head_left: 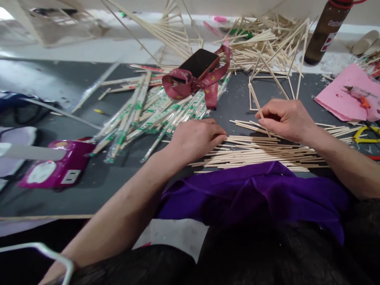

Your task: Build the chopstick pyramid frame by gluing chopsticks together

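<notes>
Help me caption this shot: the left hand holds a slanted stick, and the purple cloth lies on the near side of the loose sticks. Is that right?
Not quite: the head view shows the slanted stick in the right hand, not the left hand. The purple cloth does lie on the near side of the loose sticks.

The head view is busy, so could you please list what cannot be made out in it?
In the head view:
- Left hand: its own back hides most fingers; its grip is unclear.
- Phone: partly covered by the lanyard.
- Bottle: top cut off by the upper edge.
- Magenta item: markings too blurred.
</notes>
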### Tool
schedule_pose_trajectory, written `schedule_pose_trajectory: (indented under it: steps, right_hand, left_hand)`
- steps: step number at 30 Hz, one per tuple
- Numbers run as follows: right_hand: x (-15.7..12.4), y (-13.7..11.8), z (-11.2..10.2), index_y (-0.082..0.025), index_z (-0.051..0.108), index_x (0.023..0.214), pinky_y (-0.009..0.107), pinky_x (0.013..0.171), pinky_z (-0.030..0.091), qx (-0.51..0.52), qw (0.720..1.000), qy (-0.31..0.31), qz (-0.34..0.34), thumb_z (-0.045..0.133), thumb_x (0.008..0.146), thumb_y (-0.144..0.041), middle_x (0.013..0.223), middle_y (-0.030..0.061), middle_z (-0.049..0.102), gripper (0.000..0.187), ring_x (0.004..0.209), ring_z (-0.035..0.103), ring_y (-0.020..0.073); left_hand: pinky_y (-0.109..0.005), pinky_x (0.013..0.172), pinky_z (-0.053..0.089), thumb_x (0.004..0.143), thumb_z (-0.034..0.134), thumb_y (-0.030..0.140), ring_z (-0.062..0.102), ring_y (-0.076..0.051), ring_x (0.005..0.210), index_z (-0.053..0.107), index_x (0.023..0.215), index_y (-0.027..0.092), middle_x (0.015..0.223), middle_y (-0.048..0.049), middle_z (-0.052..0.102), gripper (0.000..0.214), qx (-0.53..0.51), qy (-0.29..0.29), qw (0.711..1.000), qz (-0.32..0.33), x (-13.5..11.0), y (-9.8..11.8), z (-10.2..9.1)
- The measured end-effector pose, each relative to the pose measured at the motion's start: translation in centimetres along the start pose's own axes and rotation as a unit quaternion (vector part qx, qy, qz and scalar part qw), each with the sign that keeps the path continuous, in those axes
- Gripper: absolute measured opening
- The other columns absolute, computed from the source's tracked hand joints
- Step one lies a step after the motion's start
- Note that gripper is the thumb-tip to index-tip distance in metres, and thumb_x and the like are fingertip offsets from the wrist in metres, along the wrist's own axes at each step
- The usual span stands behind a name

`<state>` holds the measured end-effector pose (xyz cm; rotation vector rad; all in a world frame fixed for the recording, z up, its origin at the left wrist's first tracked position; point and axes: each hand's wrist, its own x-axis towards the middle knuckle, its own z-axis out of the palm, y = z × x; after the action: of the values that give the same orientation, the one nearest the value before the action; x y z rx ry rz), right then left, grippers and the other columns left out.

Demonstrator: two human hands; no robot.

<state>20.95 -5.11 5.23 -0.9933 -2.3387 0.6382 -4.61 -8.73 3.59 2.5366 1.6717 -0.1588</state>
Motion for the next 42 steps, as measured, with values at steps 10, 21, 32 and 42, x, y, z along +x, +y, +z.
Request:
schedule_pose_trajectory:
  steps: [10, 21, 32, 42]
  right_hand:
    - [0.0, 0.3, 0.3, -0.017, 0.065, 0.072, 0.028, 0.064, 0.040, -0.010, 1.000, -0.001, -0.023, 0.059, 0.086, -0.021, 0.079, 0.0036, 0.071, 0.016, 0.068, 0.059, 0.0130]
    - [-0.4, -0.3, -0.3, -0.023, 0.068, 0.073, 0.030, 0.063, 0.046, 0.000, 0.999, 0.005, -0.036, 0.060, 0.087, -0.021, 0.079, 0.0032, 0.073, 0.016, 0.069, 0.065, 0.0164]
    - [0.1, -1.2, 0.9, -0.022, 0.072, 0.075, 0.028, 0.058, 0.044, 0.062, 0.998, -0.006, -0.020, 0.064, 0.084, -0.022, 0.075, 0.0016, 0.074, 0.012, 0.062, 0.064, 0.0133]
    - [2.3, -2.2, 2.5, -0.018, 0.071, 0.072, 0.023, 0.047, 0.043, 0.224, 0.971, 0.001, 0.085, 0.067, 0.080, -0.028, 0.080, 0.0027, 0.074, 0.014, 0.051, 0.056, 0.0080]
  left_hand:
    - [-0.029, 0.060, 0.039, 0.090, 0.046, 0.032, 0.069, -0.023, 0.082, 0.077, 0.095, 0.020, 0.099, -0.0084, 0.073, 0.033, -0.020, -0.012, 1.000, -0.008, 0.0, 0.4, 0.4]
    - [-0.030, 0.081, 0.048, 0.082, 0.053, 0.033, 0.070, -0.021, 0.088, 0.077, 0.099, 0.021, 0.096, -0.0049, 0.077, 0.032, -0.154, 0.007, 0.986, -0.059, -1.5, -4.3, -1.2]
    - [-0.023, 0.054, 0.051, 0.070, 0.073, 0.025, 0.068, -0.016, 0.065, 0.063, 0.074, 0.017, 0.070, -0.0021, 0.067, 0.014, -0.587, 0.190, 0.774, -0.142, -2.5, -3.9, -1.2]
    - [-0.020, 0.048, 0.047, 0.069, 0.074, 0.033, 0.069, -0.016, 0.065, 0.067, 0.077, 0.016, 0.077, -0.0041, 0.071, 0.021, -0.664, 0.162, 0.713, -0.159, -1.6, -3.6, -1.3]
